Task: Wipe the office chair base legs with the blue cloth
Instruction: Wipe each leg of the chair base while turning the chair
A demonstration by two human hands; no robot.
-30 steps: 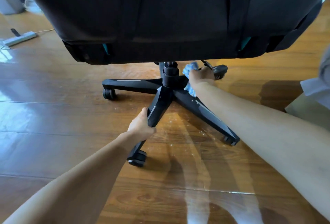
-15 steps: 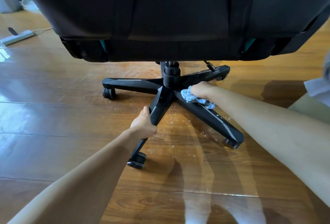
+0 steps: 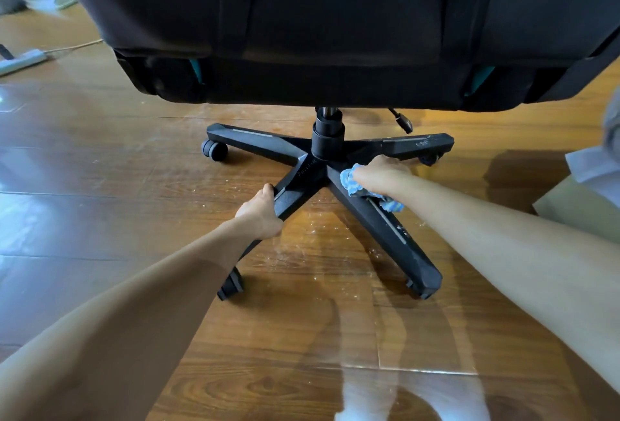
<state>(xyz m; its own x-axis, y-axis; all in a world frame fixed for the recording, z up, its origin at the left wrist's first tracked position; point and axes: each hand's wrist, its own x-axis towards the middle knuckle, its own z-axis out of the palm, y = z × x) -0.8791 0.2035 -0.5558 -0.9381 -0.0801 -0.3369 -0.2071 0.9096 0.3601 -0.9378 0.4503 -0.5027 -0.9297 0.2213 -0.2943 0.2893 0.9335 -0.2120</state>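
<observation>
A black office chair base (image 3: 315,172) with star-shaped legs on casters stands on the wood floor under the dark seat (image 3: 335,28). My left hand (image 3: 263,212) grips the near-left leg (image 3: 292,196) from its left side. My right hand (image 3: 382,175) presses a crumpled blue cloth (image 3: 350,182) onto the upper part of the near-right leg (image 3: 396,239), close to the hub. Part of the cloth sticks out under my wrist. The far-left leg (image 3: 255,142) and far-right leg (image 3: 412,144) lie bare.
A glossy wood floor (image 3: 302,336) with pale crumbs and dust around the base. A white power strip (image 3: 21,61) with a cord lies at far left. A height lever (image 3: 401,120) hangs under the seat. Cardboard and pale fabric (image 3: 590,182) sit at right.
My right hand with the cloth came off the far-right leg and down onto the near-right leg beside the hub. My left hand kept its grip on the near-left leg.
</observation>
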